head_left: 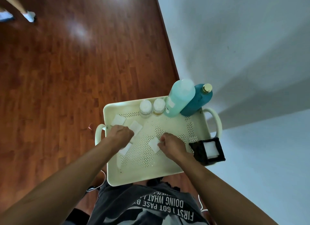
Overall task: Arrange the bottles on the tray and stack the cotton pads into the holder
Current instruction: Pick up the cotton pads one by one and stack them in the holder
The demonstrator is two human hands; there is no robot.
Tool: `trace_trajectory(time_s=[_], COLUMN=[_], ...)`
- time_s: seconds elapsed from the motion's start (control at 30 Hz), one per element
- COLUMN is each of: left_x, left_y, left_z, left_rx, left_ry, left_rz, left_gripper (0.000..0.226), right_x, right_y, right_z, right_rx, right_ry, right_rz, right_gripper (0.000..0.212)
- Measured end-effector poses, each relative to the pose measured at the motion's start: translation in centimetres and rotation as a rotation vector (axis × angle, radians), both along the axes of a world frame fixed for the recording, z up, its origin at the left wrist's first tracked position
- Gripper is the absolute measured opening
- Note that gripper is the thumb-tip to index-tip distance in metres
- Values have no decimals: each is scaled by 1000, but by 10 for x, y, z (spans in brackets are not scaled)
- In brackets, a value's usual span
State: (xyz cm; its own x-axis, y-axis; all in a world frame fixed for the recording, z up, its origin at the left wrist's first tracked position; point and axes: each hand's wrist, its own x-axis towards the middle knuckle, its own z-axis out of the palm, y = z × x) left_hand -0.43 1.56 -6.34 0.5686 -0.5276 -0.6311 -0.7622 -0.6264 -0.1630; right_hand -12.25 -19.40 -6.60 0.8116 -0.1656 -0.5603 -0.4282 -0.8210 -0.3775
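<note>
Your right hand (172,145) pinches the edge of a cotton pad (154,145) mid-tray; your left hand (120,135) is curled, fingers down on another pad (125,149), grip unclear. Two more pads (118,120) (136,127) lie beyond it. Four bottles (180,97) line the cream tray's (142,176) far edge; the black holder (208,151), pads inside, sits at its right edge.
</note>
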Motion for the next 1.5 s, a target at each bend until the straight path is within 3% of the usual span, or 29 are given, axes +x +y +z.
trace_trajectory(time_s=[0.33,0.67,0.9,1.1,1.5], left_x=[1,2,-7,-19,-67], left_y=[-2,-9,-17,-21,-55], left_z=[-3,18,35,40,62], left_rx=[50,-40,-219,-477,-917], left_ry=[82,70,182,308,605], left_rz=[-29,71,290,566,1184], left_gripper=[16,19,17,6,17], right_x=[2,10,11,-8,-70], right_y=[1,-12,-37,-78,-156], right_z=[-4,24,77,116,136], right_rx=[6,3,-29,20,138], right_ry=[0,-91,-162,-205,-235], right_rz=[-8,12,49,-61,-267], right_gripper=[15,19,19,12,15])
